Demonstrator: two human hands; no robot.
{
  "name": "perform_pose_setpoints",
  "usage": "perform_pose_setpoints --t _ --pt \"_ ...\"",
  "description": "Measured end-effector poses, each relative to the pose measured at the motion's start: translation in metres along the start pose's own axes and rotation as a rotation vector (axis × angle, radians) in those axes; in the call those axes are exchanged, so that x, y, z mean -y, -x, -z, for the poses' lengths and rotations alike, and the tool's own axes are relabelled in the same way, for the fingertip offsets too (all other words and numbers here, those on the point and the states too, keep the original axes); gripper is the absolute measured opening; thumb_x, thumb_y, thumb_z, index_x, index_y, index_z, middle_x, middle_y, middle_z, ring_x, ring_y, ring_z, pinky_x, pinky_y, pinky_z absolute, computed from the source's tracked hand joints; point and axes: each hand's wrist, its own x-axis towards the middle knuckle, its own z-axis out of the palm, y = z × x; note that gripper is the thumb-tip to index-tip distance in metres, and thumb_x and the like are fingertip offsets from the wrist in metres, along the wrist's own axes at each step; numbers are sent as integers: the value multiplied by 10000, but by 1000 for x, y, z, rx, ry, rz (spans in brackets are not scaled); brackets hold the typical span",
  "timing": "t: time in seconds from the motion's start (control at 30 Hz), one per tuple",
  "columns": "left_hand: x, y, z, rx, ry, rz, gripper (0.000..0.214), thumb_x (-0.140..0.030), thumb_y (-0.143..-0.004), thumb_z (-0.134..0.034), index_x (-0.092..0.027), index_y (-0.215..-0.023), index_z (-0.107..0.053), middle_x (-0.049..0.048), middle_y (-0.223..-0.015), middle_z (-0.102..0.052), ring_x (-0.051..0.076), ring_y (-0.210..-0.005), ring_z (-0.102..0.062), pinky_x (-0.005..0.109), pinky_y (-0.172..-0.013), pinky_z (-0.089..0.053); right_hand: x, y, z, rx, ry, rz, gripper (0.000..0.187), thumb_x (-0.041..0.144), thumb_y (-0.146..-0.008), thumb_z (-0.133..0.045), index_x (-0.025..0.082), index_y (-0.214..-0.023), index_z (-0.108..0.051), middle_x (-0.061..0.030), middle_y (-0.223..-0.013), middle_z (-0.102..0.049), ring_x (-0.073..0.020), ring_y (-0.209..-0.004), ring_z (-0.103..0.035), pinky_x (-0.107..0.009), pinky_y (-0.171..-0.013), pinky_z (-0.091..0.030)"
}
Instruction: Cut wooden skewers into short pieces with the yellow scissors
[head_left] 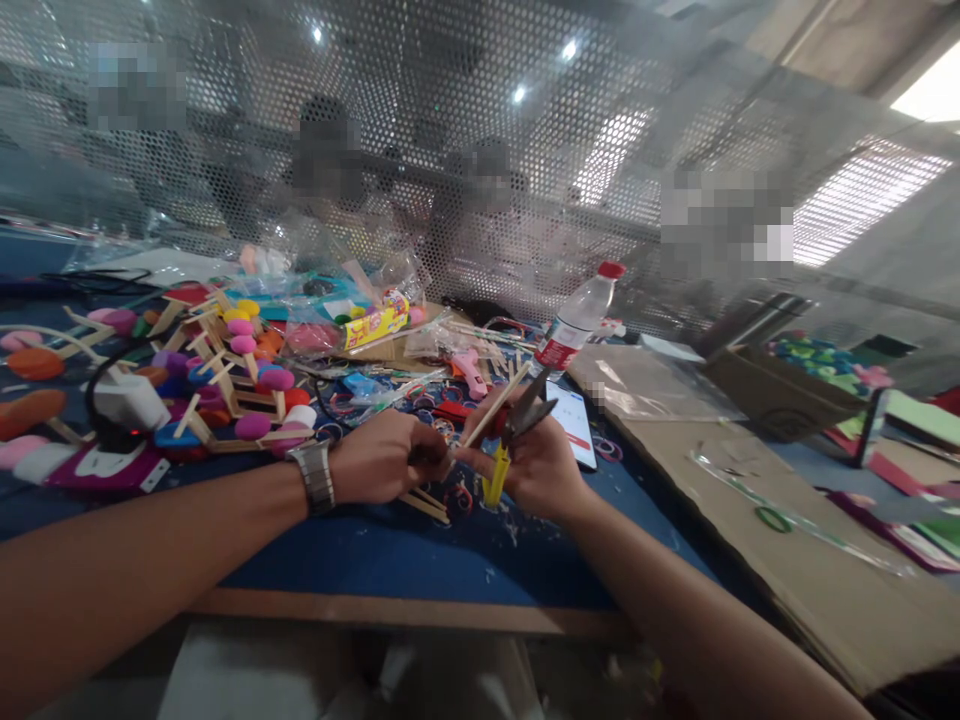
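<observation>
My left hand [390,455], wearing a metal-band wristwatch [318,478], has its fingers pinched together at the lower end of a thin wooden stick [495,405]. What lies between those fingertips is hidden. My right hand [546,468] is closed around a pair of scissors [526,415] with dark blades pointing up and away and a yellow handle part hanging below. Its thumb touches the stick near the same lower end. The two hands almost meet over the blue tabletop [420,565]. Below them lie a few short wooden sticks [426,505] and small rubber bands [458,499].
Left stands a frame of wooden sticks and coloured foam pieces [240,375], beside a purple power strip [109,468]. Behind are a pink glue gun [469,372], a red-capped bottle [574,325] and a phone [570,425]. Cardboard [750,500] and a box [784,390] lie right.
</observation>
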Motion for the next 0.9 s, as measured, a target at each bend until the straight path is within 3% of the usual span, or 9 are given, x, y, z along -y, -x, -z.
perform_pose_setpoints --t 0.23,0.7,0.9 --pt "-1 0 2 3 10 -3 103 -234 -810 -686 -164 -780 -755 -19 -648 -647 97 -590 -507 205 -553 -314 -4 2 3 30 98 -11 316 313 -750 -838 233 -908 -576 9 -781 -614 -153 -667 -597 -300 -625 -514" --pt "1 -2 1 23 100 4 99 -203 -791 -690 -161 -709 -726 -39 -608 -635 90 -566 -507 199 -550 -329 -8 1 1 14 81 -30 339 349 -742 -842 236 -901 -565 3 -772 -626 -162 -672 -613 -315 -624 -527" --pt "3 -2 -2 -26 93 -9 119 -244 -777 -701 -156 -703 -733 -29 -590 -632 93 -556 -508 197 -526 -323 -7 1 1 7 62 -53 360 368 -735 -847 230 -910 -564 -1 -775 -634 -158 -665 -617 -313 -612 -532"
